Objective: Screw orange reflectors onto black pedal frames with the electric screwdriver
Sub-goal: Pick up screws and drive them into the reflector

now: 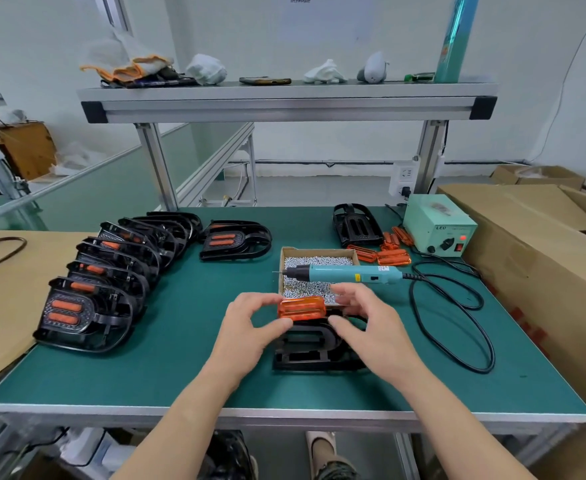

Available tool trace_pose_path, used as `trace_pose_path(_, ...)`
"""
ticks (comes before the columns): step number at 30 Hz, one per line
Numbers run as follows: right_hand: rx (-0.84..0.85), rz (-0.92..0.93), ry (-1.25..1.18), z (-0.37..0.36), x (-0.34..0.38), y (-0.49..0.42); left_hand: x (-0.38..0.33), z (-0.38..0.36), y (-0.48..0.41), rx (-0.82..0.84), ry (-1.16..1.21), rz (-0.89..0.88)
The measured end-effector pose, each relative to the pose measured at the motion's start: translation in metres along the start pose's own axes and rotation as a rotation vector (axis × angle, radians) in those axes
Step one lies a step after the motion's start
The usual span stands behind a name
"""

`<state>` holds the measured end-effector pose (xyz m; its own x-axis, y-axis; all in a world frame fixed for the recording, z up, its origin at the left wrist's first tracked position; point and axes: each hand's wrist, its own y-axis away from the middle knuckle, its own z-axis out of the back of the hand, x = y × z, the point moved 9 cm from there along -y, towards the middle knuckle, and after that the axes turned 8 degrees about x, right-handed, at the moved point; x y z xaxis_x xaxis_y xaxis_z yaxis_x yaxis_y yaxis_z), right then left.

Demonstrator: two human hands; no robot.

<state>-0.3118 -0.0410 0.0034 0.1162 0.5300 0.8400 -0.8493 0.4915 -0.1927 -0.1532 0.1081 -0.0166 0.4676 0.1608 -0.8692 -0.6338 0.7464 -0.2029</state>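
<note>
Seating the translucent orange plastic reflector (302, 308) onto the black moulded plastic pedal frame (314, 349) is the step you have in hand, and no screw is driven yet as far as the view shows. Your left hand (250, 329) pinches the reflector's left end between thumb and curled fingers. Your right hand (369, 325) appears to pinch the right end the same way, thumb below and fingers above, though the contact there is partly hidden. The reflector sits tilted at the far end of the frame, which lies flat on the green bench mat (180, 375) near its front edge, just in front of you. Whether the reflector is fully down in its seat cannot be told from here. The teal electric screwdriver (348, 273) lies untouched across the shallow cardboard box of silver screws (319, 250), just beyond your hands. Its bit points left and its black cable (414, 277) loops off to the right, near the pale green power supply box (437, 230). Judging by this, your next move calls for pressing the reflector square into place and steadying frame and reflector with one hand. That frees the other to pick a screw and take up the screwdriver. Finished pedals with orange inserts (87, 313) stand in a row at your left; loose orange reflectors (393, 257) and a spare black frame (355, 225) wait at the far right.
</note>
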Motion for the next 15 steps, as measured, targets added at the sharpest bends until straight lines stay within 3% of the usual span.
trace_pose_path(5,-0.082,0.011,0.085,0.009,-0.006,-0.006,0.029,0.008,0.002,-0.007,0.042,0.135)
trace_pose_path(15,0.094,-0.044,0.383,-0.014,-0.014,-0.023,0.034,-0.013,-0.001,0.152,-0.125,0.208)
